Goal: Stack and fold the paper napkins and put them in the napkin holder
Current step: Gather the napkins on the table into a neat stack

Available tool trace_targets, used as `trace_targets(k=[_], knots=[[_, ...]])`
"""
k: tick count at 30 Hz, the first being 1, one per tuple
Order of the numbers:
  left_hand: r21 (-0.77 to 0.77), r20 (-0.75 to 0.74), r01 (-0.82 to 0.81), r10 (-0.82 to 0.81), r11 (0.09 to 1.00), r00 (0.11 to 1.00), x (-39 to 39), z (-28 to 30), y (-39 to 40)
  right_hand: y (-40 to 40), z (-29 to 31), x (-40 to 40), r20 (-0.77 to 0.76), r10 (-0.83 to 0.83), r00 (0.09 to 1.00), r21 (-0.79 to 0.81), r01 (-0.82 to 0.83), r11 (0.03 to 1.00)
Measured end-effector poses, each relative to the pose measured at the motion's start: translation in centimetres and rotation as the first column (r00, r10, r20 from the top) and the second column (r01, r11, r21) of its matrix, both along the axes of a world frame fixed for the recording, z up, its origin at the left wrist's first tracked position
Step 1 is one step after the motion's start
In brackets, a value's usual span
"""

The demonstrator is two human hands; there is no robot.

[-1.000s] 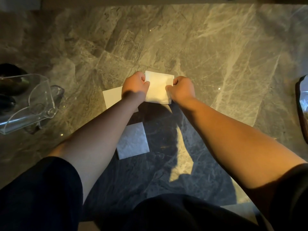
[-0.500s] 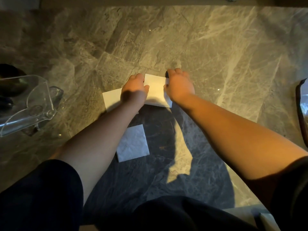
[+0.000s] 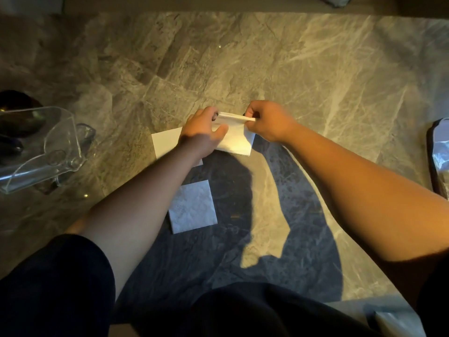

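A white paper napkin [image 3: 237, 139] is held over the grey marble table, its far edge lifted and folding toward me. My left hand [image 3: 204, 128] grips its left side and my right hand [image 3: 269, 121] pinches its raised far right corner. A second white napkin [image 3: 166, 142] lies flat to the left, partly under my left wrist. A third napkin [image 3: 193, 206] lies flat nearer to me, beside my left forearm. The clear acrylic napkin holder [image 3: 48, 147] stands at the left edge with no napkin visible in it.
Dark round objects [image 3: 14, 117] sit behind the holder at the far left. A dark object with a shiny wrapper [image 3: 441, 154] lies at the right edge. The table's near edge [image 3: 364, 302] runs by my lap at the lower right.
Half a second ago both hands pressed the napkin flat on the table. Now they have taken hold of it and lifted its far edge up.
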State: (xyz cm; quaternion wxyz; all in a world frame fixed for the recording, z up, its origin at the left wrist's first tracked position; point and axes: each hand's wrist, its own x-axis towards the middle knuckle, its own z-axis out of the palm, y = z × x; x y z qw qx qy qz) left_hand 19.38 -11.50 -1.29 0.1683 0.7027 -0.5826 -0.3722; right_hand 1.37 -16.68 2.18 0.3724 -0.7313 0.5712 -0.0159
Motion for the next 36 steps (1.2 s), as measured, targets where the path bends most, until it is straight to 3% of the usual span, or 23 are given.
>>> trace_targets(k=[3, 5, 9, 11, 13, 17, 25, 29, 36], knots=[[-0.002, -0.135, 0.067, -0.067, 0.998, 0.989, 0.4, 0.7, 0.5, 0.6, 1.1, -1.1, 0.15, -0.016, 0.989, 0.028, 0.012, 1.0], [-0.007, -0.231, 0.048, -0.048, 0.999, 0.972, 0.4, 1.3, 1.0, 0.8, 1.5, -1.6, 0.266, -0.13, 0.955, 0.096, 0.108, 0.99], [0.028, -0.487, -0.127, 0.124, 0.992, 0.864, 0.4, 2.7, 2.3, 1.9, 2.0, -1.6, 0.483, -0.452, 0.75, 0.353, 0.306, 0.884], [0.081, -0.562, -0.204, 0.214, 0.976, 0.799, 0.5, 3.3, 3.2, 3.0, 2.3, -1.0, 0.505, -0.548, 0.667, 0.473, 0.318, 0.822], [0.133, -0.583, -0.276, 0.301, 0.952, 0.755, 0.7, 3.8, 4.5, 4.4, 2.3, -0.3, 0.494, -0.587, 0.641, 0.527, 0.316, 0.789], [0.189, -0.503, -0.359, 0.404, 0.914, 0.764, 1.8, 4.7, 8.8, 7.3, 2.2, 1.7, 0.46, -0.611, 0.644, 0.528, 0.355, 0.771], [0.206, -0.273, -0.38, 0.426, 0.902, 0.863, 5.3, 4.3, 18.2, 14.3, 0.1, 5.5, 0.321, -0.513, 0.796, 0.496, 0.32, 0.807], [0.189, -0.087, -0.351, 0.372, 0.917, 0.924, 5.8, 2.9, 19.6, 16.3, -1.1, 6.4, 0.226, -0.452, 0.863, 0.375, 0.351, 0.858], [0.201, 0.047, -0.363, 0.361, 0.91, 0.931, 5.4, 2.1, 19.7, 17.1, -1.2, 6.9, 0.088, -0.314, 0.945, 0.163, 0.297, 0.941]])
